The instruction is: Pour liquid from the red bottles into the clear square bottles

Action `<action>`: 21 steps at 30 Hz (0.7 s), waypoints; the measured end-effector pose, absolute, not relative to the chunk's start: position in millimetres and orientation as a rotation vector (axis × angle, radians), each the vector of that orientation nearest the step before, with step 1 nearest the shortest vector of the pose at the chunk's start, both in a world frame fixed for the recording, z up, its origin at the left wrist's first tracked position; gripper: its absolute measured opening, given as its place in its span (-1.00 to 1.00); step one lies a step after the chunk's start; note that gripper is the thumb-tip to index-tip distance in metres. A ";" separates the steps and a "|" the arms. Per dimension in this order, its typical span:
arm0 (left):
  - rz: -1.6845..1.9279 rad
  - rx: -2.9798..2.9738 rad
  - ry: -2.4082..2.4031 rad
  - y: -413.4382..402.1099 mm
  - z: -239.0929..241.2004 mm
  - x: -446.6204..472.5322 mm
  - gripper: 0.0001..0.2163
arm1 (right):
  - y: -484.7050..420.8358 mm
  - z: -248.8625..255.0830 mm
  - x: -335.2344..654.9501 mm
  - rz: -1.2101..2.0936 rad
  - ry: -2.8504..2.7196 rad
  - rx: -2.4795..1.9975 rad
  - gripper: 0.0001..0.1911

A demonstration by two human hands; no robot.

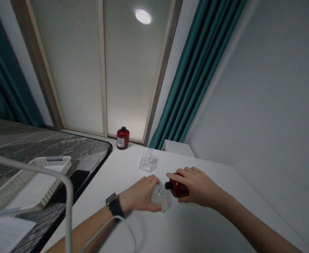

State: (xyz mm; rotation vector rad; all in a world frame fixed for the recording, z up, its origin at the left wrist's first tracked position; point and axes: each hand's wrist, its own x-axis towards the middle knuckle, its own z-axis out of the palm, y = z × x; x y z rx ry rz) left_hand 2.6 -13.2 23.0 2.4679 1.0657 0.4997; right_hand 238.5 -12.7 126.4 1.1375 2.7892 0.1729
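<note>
My right hand grips a dark red bottle, tipped on its side with its black neck pointing left. That neck is at the top of a clear square bottle on the white table; I cannot tell whether the two touch. My left hand, with a dark watch on its wrist, is closed around the clear bottle's left side. Farther back stands a second clear square bottle. Behind it, to the left, a red bottle with a black cap and white label stands upright.
A white perforated basket sits on the grey patterned surface at left, near a black flat object and paper sheets. A white cable arches across the lower left. A white box stands behind the table.
</note>
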 end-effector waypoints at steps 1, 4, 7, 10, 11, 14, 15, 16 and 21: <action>0.496 2.467 1.065 -13.3 23.6 2.5 -0.46 | -12.4 126.2 238.4 0.174 2.790 1.136 -0.19; 0.498 2.466 1.056 -13.4 24.0 2.0 -0.46 | -11.5 125.1 238.0 0.181 2.792 1.135 -0.18; 0.505 2.469 1.051 -13.2 22.4 1.6 -0.44 | -11.0 124.0 238.3 0.180 2.804 1.129 -0.18; 0.522 2.471 1.045 -12.9 20.2 1.5 -0.44 | -10.9 123.8 239.0 0.181 2.819 1.123 -0.20; 0.528 2.469 1.045 -12.7 19.7 1.6 -0.44 | -10.9 123.9 239.3 0.184 2.820 1.122 -0.21; 0.534 2.461 1.051 -12.4 19.2 1.9 -0.45 | -11.0 124.5 239.8 0.196 2.821 1.115 -0.24; 0.533 2.461 1.052 -12.4 19.3 2.0 -0.46 | -11.1 124.8 239.8 0.201 2.824 1.112 -0.24; 0.532 2.463 1.051 -12.4 19.6 2.1 -0.47 | -11.3 124.9 239.9 0.205 2.825 1.112 -0.25; 0.529 2.455 1.048 -12.7 20.6 2.0 -0.48 | -11.9 125.4 239.5 0.205 2.807 1.121 -0.22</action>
